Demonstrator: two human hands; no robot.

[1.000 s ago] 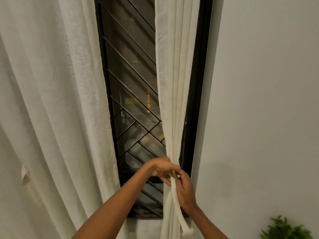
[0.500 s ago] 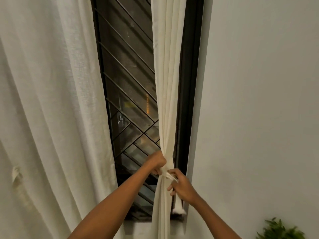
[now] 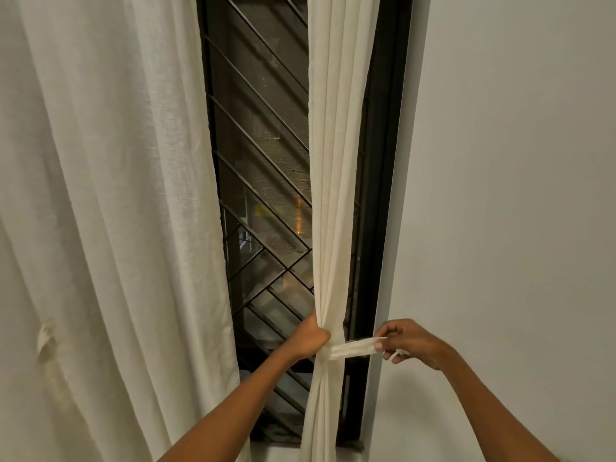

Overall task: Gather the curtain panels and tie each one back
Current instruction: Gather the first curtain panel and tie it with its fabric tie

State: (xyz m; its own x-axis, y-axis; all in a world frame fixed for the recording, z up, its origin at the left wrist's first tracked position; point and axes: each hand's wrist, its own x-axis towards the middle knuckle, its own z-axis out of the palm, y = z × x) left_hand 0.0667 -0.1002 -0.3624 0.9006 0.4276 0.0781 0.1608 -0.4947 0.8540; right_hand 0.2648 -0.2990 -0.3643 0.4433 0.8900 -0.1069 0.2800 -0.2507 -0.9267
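Note:
The right curtain panel (image 3: 336, 161), cream and narrow, hangs gathered in front of the dark window. My left hand (image 3: 308, 338) grips the bundle at its pinched waist from the left side. A cream tie-back strip (image 3: 353, 349) runs from that waist out to the right, stretched nearly level. My right hand (image 3: 410, 341) pinches the strip's free end, well to the right of the panel and in front of the wall. The left curtain panel (image 3: 106, 211) hangs loose and wide, with its own small tie-back tab (image 3: 45, 338) dangling on it.
A black window frame (image 3: 386, 195) with a diagonal metal grille (image 3: 263, 155) stands between the two panels. A plain grey wall (image 3: 516, 195) fills the right side. The sill (image 3: 283, 453) runs along the bottom under the window.
My right hand has pulled the tie-back strip out to the right, from hanging down beside the panel to stretched taut. My left hand keeps its grip on the gathered panel.

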